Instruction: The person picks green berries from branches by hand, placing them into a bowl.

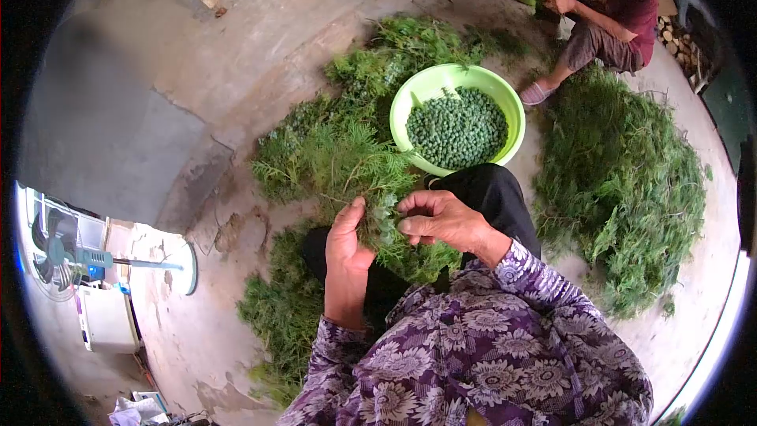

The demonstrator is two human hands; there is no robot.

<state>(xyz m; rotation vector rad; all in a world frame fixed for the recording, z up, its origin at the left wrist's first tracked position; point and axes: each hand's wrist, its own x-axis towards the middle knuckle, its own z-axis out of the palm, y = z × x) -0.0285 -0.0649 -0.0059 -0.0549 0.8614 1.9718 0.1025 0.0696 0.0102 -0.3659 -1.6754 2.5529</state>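
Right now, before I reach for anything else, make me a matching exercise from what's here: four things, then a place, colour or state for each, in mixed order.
Things
1. Large green basin
2. Standing fan
3. Co-worker
4. Leafy sprig

Places, colours, states
A. Upper right of the view, in a maroon top
B. Between the left hand and the right hand
C. Holding many round green berries
D. Far left of the view

Right pairs: 1-C, 2-D, 3-A, 4-B
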